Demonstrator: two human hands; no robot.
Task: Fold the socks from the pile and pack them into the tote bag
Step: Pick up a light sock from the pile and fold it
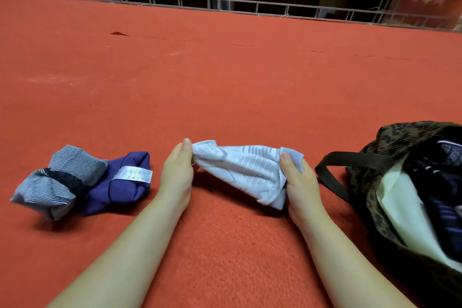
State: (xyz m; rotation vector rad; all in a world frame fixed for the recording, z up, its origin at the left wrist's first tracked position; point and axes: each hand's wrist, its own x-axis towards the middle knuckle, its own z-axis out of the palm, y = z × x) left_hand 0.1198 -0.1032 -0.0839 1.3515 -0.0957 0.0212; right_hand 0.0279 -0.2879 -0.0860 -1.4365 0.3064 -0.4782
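Both hands (176,172) (298,177) pinch pale sock (240,167) ends.

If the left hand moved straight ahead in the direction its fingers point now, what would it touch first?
Probably nothing: the left hand, pinching the pale blue patterned sock, points away from the person over bare red carpet. The way looks free until the distant metal railing.

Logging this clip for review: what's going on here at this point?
A person is working over a red carpet, holding a light blue sock by its two ends: the left hand pinches one end, the right hand grips the other. To the left, a grey striped sock and a purple sock wait in a small pile. On the right, the patterned tote bag lies open with dark items already inside.
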